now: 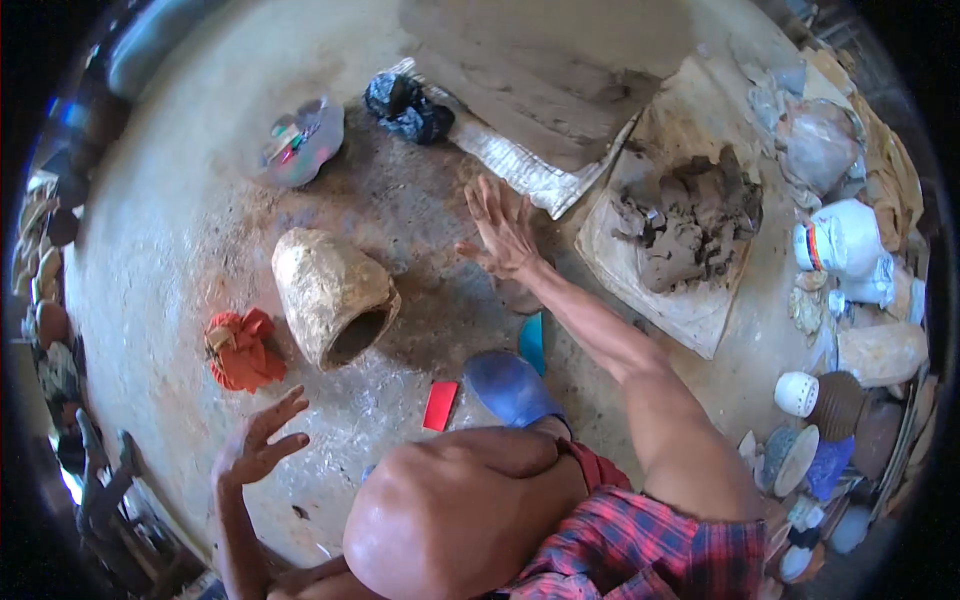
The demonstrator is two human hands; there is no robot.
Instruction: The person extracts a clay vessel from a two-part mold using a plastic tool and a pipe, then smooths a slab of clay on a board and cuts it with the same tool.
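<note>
Both hands are empty: the right hand (pixel 503 235) spreads its fingers wide toward twelve o'clock, though whether it touches the floor (pixel 180 240) I cannot tell, and the left hand (pixel 258 447) curves loosely, thumb apart, at eight o'clock. Between them, at nine o'clock, the pale hollow vessel (pixel 322 280) appears to lie on its side, mouth toward five o'clock; it looks stiff, fairly heavy and perhaps brittle-rimmed, better cradled by two palms around the barrel than pinched at the lip. Farther out, at two o'clock, the dark clay (pixel 690 235) looks soft, dense and sticky.
</note>
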